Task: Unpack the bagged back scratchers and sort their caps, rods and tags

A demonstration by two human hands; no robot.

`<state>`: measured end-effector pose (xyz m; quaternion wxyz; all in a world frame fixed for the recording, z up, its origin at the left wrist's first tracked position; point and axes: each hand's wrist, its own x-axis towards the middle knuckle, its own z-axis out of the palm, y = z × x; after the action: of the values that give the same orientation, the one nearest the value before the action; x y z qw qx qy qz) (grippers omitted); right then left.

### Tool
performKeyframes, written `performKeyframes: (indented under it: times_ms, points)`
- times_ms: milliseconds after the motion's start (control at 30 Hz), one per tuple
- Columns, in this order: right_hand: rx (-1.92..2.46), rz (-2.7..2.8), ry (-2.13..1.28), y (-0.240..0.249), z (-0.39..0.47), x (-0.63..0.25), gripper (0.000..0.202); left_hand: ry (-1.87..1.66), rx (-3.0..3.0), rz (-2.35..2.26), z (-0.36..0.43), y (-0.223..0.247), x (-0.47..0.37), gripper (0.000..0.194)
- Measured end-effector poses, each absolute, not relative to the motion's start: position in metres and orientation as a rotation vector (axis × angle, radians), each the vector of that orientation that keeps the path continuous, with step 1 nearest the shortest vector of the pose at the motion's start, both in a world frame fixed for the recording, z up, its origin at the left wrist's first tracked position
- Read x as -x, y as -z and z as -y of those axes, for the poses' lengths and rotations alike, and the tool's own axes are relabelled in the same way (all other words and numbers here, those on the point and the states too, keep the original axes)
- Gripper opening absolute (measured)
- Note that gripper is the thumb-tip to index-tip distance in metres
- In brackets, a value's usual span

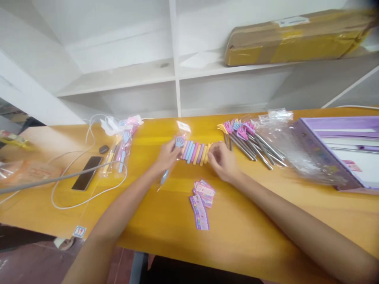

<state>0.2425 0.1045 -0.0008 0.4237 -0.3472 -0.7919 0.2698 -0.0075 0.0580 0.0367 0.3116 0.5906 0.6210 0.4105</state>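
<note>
My left hand (167,155) is closed around a back scratcher with a blue hand-shaped head (179,141). Its blue handle end (164,176) sticks out below the hand. Beside it lies a row of pink, blue, purple and yellow handles (195,153), side by side on the table. At the yellow end of that row is my right hand (222,159), fingers curled in; whether they grip anything is hidden. Further right, a pile of metal-rod back scratchers (254,144) has pink, yellow and blue heads. Small printed cards (201,205) lie in front of the row.
A phone (87,173), white cable (89,207) and bagged back scratchers (121,148) lie on the left. On the right are clear plastic bags (299,146) and an open purple box (318,157). A taped carton (296,39) sits on the white shelf (118,83) behind the table.
</note>
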Motion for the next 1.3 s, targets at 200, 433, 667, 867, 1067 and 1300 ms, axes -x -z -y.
performKeyframes:
  times_ms: [200,433,667,867,1067,1300]
  points:
    - [0.624,1.804,-0.887,0.030,-0.103,-0.225,0.038,-0.981,-1.090,-0.885,-0.033,-0.008,0.007,0.060]
    - [0.663,2.055,-0.701,0.025,-0.105,-0.239,0.023,-0.828,-0.984,-0.791,-0.039,-0.002,0.009,0.049]
    - [0.604,2.201,-0.469,0.028,-0.100,-0.236,0.047,-0.794,-1.045,-0.782,-0.037,-0.007,0.007,0.052]
    - [0.662,2.160,-0.688,0.025,-0.106,-0.235,0.055,-0.665,-1.111,-0.641,-0.039,-0.003,0.013,0.060]
    - [0.624,2.168,-0.550,0.030,-0.104,-0.231,0.025,-0.651,-0.972,-0.544,-0.040,0.009,0.014,0.072]
    - [0.573,2.154,-0.598,0.033,-0.103,-0.230,0.057,-0.693,-0.912,-0.604,-0.041,0.011,0.011,0.071]
